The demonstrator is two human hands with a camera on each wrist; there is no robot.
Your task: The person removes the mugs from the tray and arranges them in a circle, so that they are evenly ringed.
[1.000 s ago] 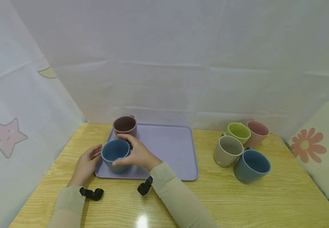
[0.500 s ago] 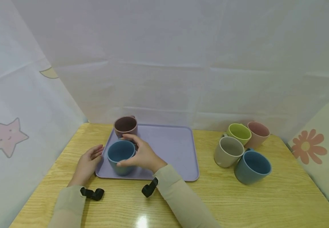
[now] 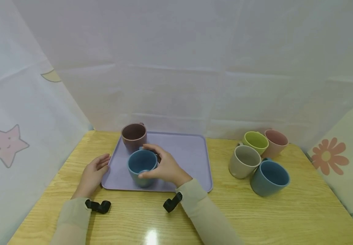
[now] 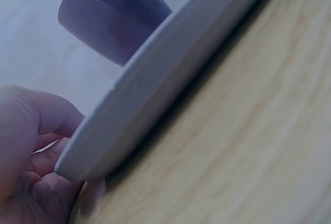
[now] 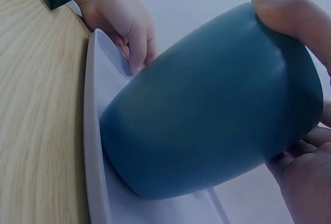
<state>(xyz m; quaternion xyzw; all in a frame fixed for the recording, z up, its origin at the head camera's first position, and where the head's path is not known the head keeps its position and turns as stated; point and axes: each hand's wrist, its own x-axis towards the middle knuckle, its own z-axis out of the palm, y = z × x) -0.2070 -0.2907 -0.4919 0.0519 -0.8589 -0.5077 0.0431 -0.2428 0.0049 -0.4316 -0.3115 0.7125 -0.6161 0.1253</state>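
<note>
In the head view, a blue mug [image 3: 143, 166] stands upright on the front left part of a lavender tray [image 3: 184, 156]. My right hand [image 3: 165, 168] holds it from the right, thumb at the near side and fingers at the far side of its rim. Its base looks set on the tray in the right wrist view, but contact is partly hidden. My left hand [image 3: 94, 175] grips the tray's left edge. The left wrist view shows the left thumb [image 4: 59, 110] over the rim and other fingers lower, partly hidden. Behind the blue mug stands a brown-mauve mug [image 3: 134, 139].
To the right on the wooden table [image 3: 271, 221] stand a beige mug [image 3: 240, 166], a green mug [image 3: 257, 143], a pink mug [image 3: 275, 144] and a second blue mug [image 3: 266, 182], close together. A white cloth backdrop [image 3: 176, 85] rises behind the table.
My right hand has moved the blue mug to the right across the tray, away from my left hand. The left hand, tray and other mugs stay about where they were.
</note>
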